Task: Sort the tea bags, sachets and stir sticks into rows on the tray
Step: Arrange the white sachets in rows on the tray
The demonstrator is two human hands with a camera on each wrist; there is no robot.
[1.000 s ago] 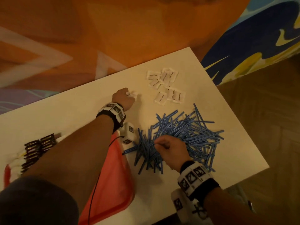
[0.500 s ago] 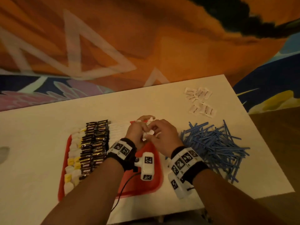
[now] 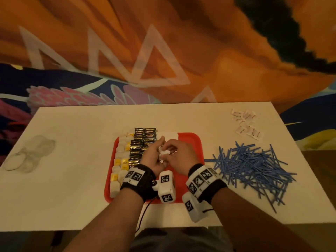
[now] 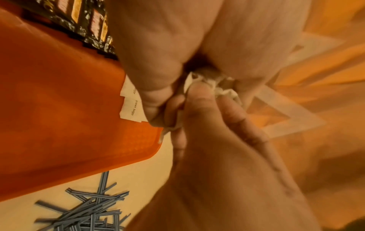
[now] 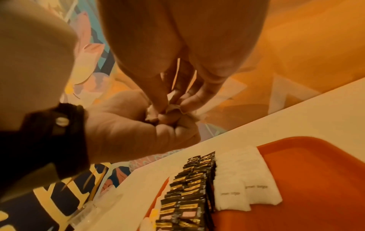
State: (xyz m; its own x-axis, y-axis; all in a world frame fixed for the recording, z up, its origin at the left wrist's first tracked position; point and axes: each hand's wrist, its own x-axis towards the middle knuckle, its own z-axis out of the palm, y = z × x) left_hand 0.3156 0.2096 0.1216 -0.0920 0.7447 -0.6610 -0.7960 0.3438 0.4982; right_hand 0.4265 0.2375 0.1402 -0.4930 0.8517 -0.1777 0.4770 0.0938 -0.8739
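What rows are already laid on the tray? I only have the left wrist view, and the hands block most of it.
Observer: Three. From the tray's left: tea bags, black sachets, then a short white sachet row at the far end.
Operator: Are any white ones lying off the tray?
Observer: Yes, loose white sachets lie near the table's far right corner, beyond the stir sticks.
Operator: Which hand has the bunch I see?
Observer: Both. The left hand grips the held sachets and the right hand pinches at them, above the tray.
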